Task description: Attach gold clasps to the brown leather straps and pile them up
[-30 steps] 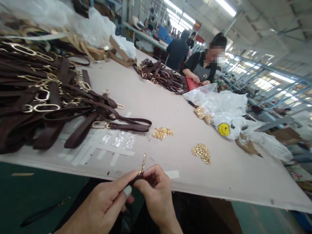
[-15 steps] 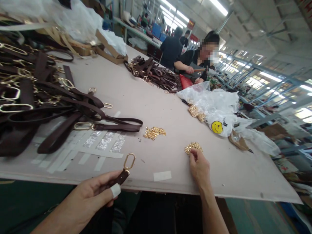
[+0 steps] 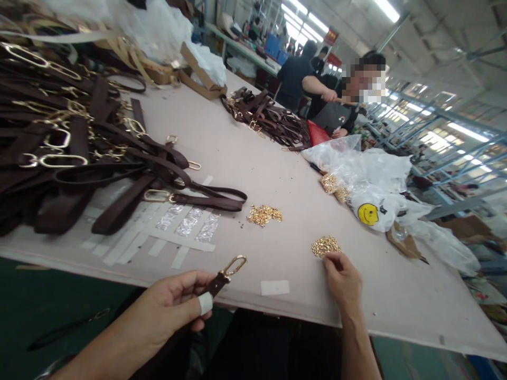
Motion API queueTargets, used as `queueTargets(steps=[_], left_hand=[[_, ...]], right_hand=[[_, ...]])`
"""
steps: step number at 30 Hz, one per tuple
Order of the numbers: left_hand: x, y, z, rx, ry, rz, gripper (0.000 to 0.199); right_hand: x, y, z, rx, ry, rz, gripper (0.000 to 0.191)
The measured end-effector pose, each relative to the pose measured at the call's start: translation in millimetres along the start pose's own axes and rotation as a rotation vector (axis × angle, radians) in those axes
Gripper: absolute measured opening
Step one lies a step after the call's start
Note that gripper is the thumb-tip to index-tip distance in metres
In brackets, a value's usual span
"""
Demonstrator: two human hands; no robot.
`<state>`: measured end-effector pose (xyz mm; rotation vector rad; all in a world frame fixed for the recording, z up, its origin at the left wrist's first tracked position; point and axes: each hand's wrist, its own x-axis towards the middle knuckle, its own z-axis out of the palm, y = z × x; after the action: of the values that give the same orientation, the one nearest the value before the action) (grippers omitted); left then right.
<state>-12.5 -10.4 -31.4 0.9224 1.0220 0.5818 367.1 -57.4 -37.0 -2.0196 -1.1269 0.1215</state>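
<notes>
What the left hand (image 3: 178,301) pinches: brown strap (image 3: 216,285), lower centre
Right hand (image 3: 345,279): at gold-stud pile (image 3: 325,245), lower right; grip unclear

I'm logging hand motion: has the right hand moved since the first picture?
Yes, rightward: the right hand was left of the lone tape piece; now it's right of it.

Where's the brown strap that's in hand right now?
In the head view, the brown strap is low, just left of centre, held in the left hand by the near edge of the table, with a white tape piece to its right.
</notes>
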Motion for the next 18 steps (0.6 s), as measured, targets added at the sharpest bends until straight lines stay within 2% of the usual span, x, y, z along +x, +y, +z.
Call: queueTargets(steps=[3,5,9,12,14,18], left_hand=[[-1,6,1.9,-0.112,-0.057,-0.036,0.028],[-3,11,5.5,-0.13,-0.074,-0.017,0.024],[-5,15,15.0,-0.156,-0.064,0.03,0.021],[-6,15,19.4,-0.158,-0.057,0.052,0.022],[-8,15,20.5,-0.158,-0.057,0.074,0.021],[-13,16,21.0,-0.162,-0.053,0.118,0.02]], right_hand=[[-14,-5,3,0.17,0.017,0.054,0.034],[-32,-18,11,0.276,-0.022,0.081,0.034],[-85,-70,38,0.531,-0.167,0.108,0.025],[-121,-115,59,0.647,-0.258,0.045,0.015],[-136,-134,70,0.689,-0.285,-0.023,0.01],[-145,-143,85,0.672,-0.277,-0.12,0.01]])
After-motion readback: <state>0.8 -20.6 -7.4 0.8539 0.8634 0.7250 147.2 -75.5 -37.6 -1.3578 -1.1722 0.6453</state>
